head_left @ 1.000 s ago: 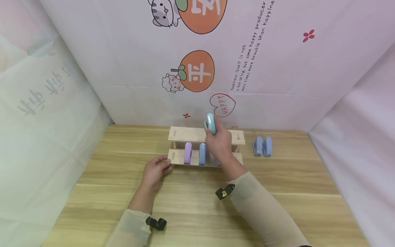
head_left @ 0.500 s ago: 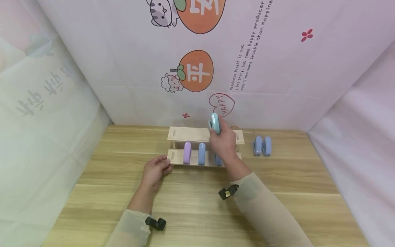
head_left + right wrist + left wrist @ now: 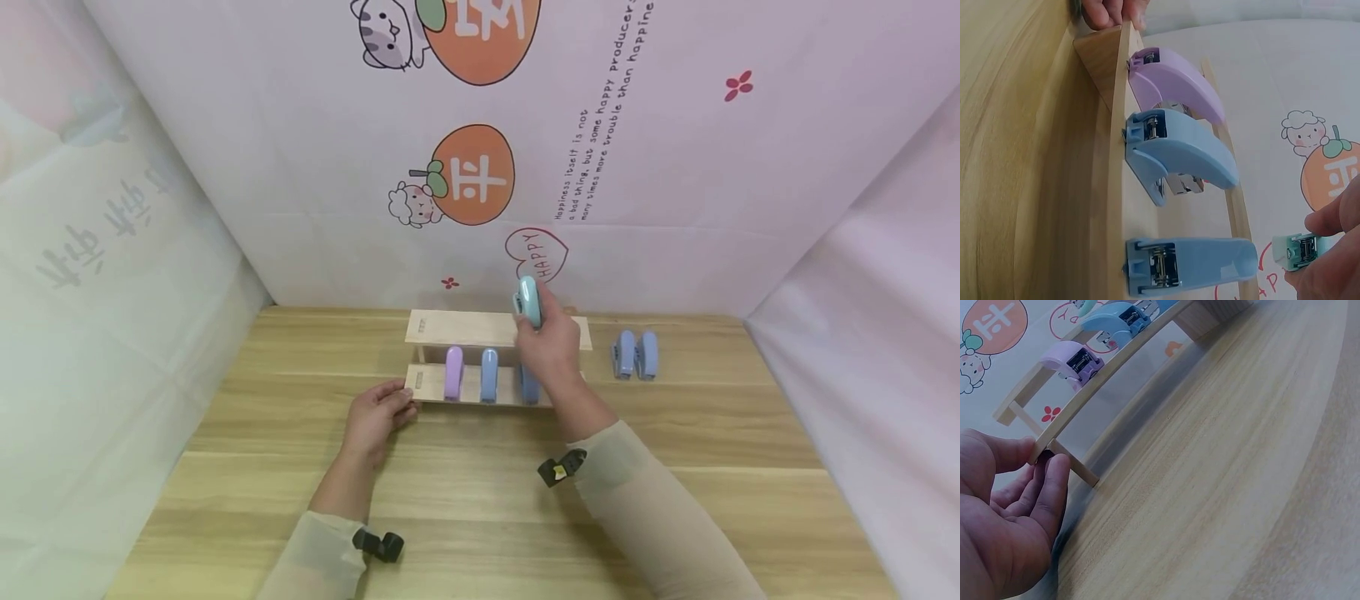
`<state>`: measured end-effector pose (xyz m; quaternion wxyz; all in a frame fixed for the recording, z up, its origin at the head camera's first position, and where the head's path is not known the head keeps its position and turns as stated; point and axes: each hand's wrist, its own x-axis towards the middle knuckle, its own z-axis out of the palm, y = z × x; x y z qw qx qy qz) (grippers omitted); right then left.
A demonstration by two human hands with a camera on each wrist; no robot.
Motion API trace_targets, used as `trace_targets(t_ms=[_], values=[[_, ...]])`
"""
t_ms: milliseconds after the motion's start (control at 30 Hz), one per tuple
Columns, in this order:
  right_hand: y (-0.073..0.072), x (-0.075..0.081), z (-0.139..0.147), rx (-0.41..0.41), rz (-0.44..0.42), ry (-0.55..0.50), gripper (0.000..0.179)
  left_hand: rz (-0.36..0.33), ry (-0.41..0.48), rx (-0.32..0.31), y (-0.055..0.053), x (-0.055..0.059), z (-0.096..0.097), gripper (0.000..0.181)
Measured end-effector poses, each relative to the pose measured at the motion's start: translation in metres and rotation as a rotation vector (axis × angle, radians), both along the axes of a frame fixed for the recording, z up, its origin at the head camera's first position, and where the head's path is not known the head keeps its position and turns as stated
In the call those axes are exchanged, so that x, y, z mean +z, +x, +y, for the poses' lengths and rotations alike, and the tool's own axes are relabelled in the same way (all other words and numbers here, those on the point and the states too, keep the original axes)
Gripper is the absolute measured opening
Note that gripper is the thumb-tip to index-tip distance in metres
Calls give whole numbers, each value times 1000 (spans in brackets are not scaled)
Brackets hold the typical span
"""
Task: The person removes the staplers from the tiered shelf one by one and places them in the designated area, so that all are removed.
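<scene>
My left hand [image 3: 373, 419] pinches the left end of a two-tier wooden rack [image 3: 431, 383] between thumb and fingers, plain in the left wrist view. A mint-green stapler [image 3: 529, 300] is held in my right hand [image 3: 552, 346] over the right part of the upper shelf [image 3: 465, 327]; whether it touches the shelf I cannot tell. Along the lower shelf stand a purple stapler [image 3: 1175, 84], a blue stapler [image 3: 1188, 147] and another blue stapler [image 3: 1204, 267], side by side. My right wrist partly hides the lower shelf's right end in the head view.
Two more blue staplers, a left one [image 3: 624, 356] and a right one [image 3: 648, 356], stand close together on the wooden table [image 3: 480, 508] right of the rack. A printed white cloth [image 3: 645, 267] hangs directly behind the rack, with cloth on both sides too.
My right hand has shifted to the right along the upper shelf with the mint-green stapler, uncovering the right-hand blue stapler below. The left hand keeps its hold on the rack.
</scene>
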<state>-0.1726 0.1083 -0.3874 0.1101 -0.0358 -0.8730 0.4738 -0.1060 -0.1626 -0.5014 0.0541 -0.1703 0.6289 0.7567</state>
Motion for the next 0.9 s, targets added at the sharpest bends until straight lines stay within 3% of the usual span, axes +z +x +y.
trace_targets(t_ms=[900], values=[[4,-7,22,-35,-82,-87,67,8,13,5,1,2,1,36]])
